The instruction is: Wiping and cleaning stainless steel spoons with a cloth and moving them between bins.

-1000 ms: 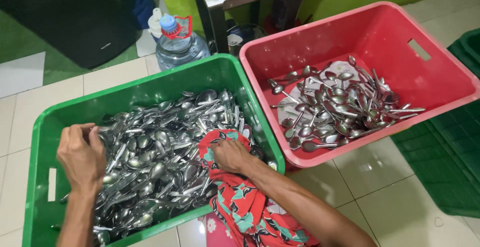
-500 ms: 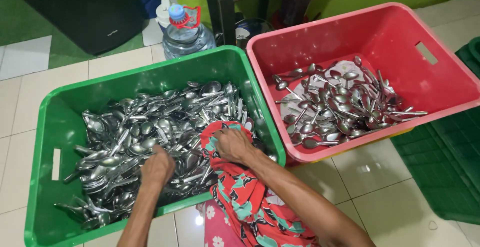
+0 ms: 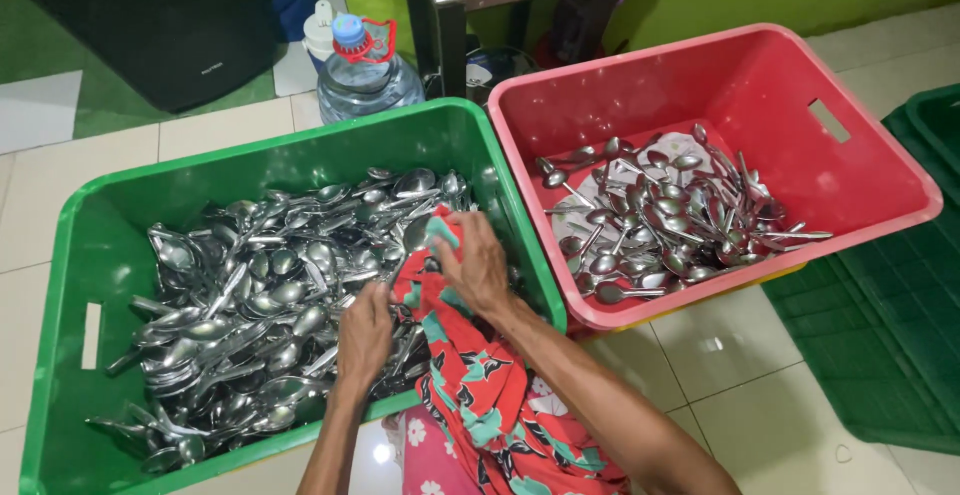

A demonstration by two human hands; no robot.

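Note:
A green plastic crate (image 3: 70, 245) in front of me holds a heap of metal spoons (image 3: 250, 295). Draped over its near right rim is a red cloth with teal and white patterns (image 3: 480, 385). My right hand (image 3: 472, 260) grips the cloth's upper end inside the crate. Just left of the cloth, my left hand (image 3: 365, 335) rests with curled fingers on the spoons; whether it holds any is hidden. To the right, a red crate (image 3: 850, 170) holds a smaller pile of spoons (image 3: 660, 220).
A large clear water bottle (image 3: 365, 75) with a blue cap stands behind the green crate. Behind that are a table's dark legs (image 3: 440, 35) and a black box (image 3: 150, 25). A dark green crate lid (image 3: 890, 345) lies on the tiled floor at right.
My left hand has travelled from the crate's far left across the spoons to beside the cloth. My right hand stays on the cloth. The camera has moved closer.

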